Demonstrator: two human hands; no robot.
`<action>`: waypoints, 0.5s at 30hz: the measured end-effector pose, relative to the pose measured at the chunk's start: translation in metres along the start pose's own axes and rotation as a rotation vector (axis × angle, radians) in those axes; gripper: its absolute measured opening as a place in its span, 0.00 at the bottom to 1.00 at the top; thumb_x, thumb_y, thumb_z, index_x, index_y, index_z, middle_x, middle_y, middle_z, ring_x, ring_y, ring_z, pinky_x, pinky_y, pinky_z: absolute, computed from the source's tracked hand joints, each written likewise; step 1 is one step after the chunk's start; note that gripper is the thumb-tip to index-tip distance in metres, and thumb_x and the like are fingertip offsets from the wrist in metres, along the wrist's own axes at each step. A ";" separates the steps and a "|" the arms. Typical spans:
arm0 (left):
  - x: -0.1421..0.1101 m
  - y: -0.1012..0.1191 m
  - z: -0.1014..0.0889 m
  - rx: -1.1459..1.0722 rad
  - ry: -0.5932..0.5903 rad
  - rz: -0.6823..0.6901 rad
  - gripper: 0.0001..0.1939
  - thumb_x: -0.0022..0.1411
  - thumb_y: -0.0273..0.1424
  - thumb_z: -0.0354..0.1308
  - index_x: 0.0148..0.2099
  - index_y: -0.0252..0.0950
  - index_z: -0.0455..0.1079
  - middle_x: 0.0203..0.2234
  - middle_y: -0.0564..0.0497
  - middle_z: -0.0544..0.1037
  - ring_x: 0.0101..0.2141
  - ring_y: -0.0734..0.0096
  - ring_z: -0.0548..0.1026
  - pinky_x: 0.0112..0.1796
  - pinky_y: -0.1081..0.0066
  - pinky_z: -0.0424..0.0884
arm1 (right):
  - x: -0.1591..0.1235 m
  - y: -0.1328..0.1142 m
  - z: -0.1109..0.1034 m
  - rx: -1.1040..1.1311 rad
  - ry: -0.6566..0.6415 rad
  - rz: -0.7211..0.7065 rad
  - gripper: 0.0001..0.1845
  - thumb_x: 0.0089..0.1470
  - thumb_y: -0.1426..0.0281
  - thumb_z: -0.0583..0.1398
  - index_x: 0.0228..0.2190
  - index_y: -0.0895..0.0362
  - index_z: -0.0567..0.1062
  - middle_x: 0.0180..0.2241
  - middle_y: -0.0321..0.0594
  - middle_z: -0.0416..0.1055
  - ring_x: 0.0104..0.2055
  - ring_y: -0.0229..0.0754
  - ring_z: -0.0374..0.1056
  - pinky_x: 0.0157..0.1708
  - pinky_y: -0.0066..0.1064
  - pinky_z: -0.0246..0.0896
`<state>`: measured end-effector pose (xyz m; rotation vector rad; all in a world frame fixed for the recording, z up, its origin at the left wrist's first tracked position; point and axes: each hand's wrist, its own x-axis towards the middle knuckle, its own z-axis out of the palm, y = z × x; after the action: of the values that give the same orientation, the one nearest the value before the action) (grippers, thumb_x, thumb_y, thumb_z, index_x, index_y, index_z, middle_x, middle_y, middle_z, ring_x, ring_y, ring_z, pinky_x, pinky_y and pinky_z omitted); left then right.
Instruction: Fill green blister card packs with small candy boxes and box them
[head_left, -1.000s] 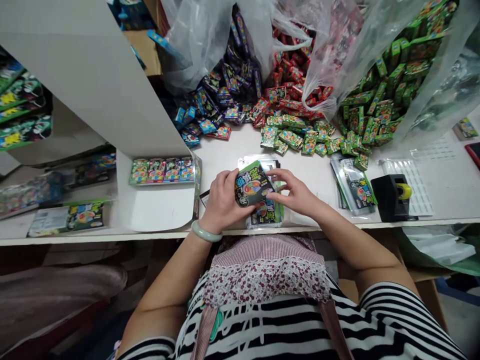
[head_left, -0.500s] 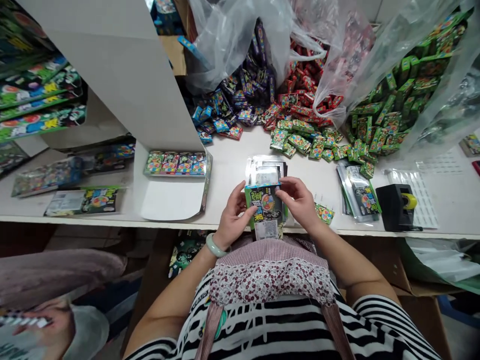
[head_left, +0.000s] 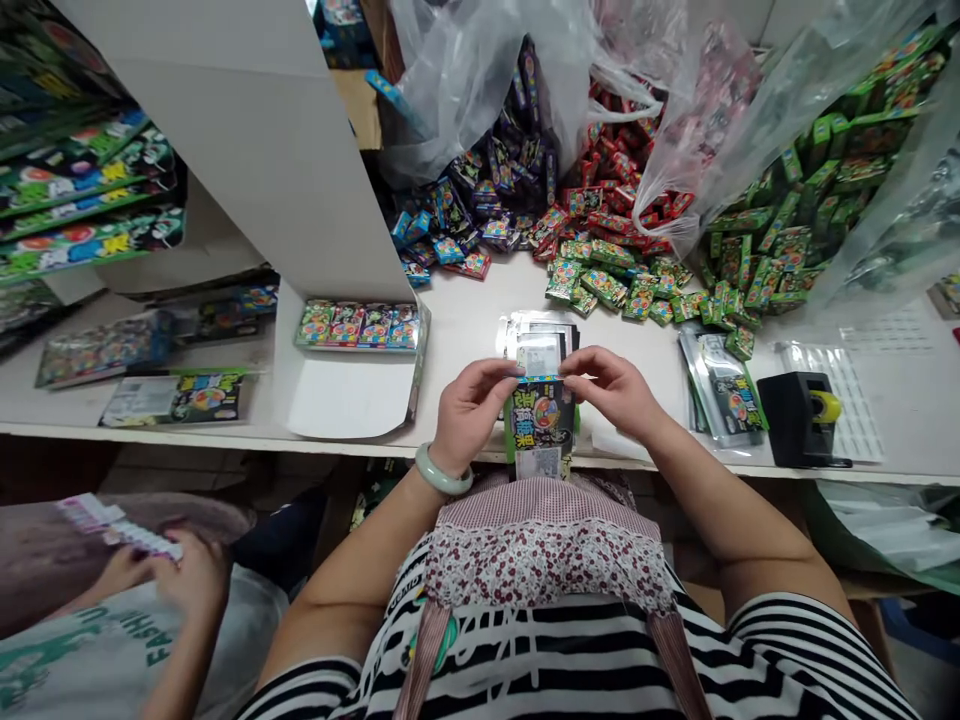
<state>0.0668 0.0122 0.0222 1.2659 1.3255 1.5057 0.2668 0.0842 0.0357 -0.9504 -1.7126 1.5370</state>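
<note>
My left hand (head_left: 474, 415) is closed in a pinch on the upper left corner of a printed plastic packet (head_left: 541, 418), which is black and green with a colourful round picture. At the packet's upper right corner my right hand (head_left: 613, 390) pinches the same edge, where a blue strip runs between the fingertips. The packet's lower end, with a pale label, lies over the table's front edge against the apron. Behind it a stack of similar packets (head_left: 541, 335) lies on the table, partly hidden by the hands and the held packet.
An open display box (head_left: 349, 392) with small boxes stands left. Piles of purple (head_left: 499, 185), red (head_left: 619, 205) and green boxes (head_left: 604, 285) spill from plastic bags at the back. To the right are more packets (head_left: 724, 390) and a tape dispenser (head_left: 799, 420). Another person's hands (head_left: 191, 575) are lower left.
Both my hands have come to the packet's top edge, my left moving up from its side. The small green box by my right wrist is out of sight. The other person's hands have moved right.
</note>
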 end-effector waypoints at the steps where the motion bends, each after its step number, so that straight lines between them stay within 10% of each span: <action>1: 0.001 0.002 -0.001 0.014 -0.024 0.012 0.08 0.61 0.35 0.63 0.41 0.37 0.74 0.35 0.49 0.80 0.38 0.70 0.79 0.41 0.68 0.77 | -0.001 -0.002 0.000 -0.047 -0.010 -0.034 0.07 0.52 0.65 0.63 0.34 0.52 0.73 0.37 0.38 0.72 0.39 0.39 0.69 0.30 0.31 0.67; 15: 0.017 0.019 -0.007 0.046 -0.177 0.005 0.05 0.60 0.29 0.63 0.32 0.36 0.71 0.28 0.52 0.75 0.30 0.75 0.73 0.32 0.72 0.71 | 0.010 -0.019 0.000 -0.040 -0.117 0.077 0.07 0.52 0.66 0.62 0.27 0.55 0.69 0.29 0.35 0.70 0.29 0.36 0.66 0.28 0.31 0.63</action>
<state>0.0578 0.0234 0.0445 1.3987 1.2479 1.3391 0.2595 0.0913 0.0547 -0.9742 -1.8130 1.6429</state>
